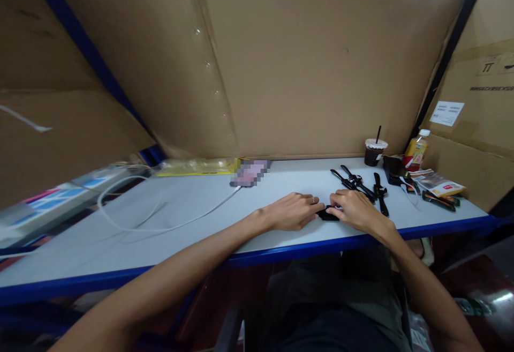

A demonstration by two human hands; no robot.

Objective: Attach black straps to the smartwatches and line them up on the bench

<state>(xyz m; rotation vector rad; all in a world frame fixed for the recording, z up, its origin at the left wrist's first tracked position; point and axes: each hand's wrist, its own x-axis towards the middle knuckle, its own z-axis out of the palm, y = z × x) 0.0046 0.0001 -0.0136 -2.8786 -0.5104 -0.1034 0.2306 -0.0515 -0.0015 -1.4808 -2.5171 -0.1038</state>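
Near the front edge of the table, a small flat black piece (331, 217) lies between my two hands, and its kind cannot be made out. My left hand (292, 211) comes in from the left with a ring on one finger. Its bent fingertips grip the left side of the black piece. My right hand (354, 210) has its thumb and fingers closed on the piece's upper right part, hiding some of it. Just beyond the right hand lie several long, narrow black parts (379, 194) with wider middles, some of them crossing each other.
A phone (251, 174) on a white cable (188, 227) lies at the table's back. Yellow-edged clear packaging (196, 167) is left of it. At the back right stand a lidded cup with a straw (374, 154), a bottle (417, 149), a black box (394, 170) and packets (439, 183). Cardboard (305, 62) walls the table.
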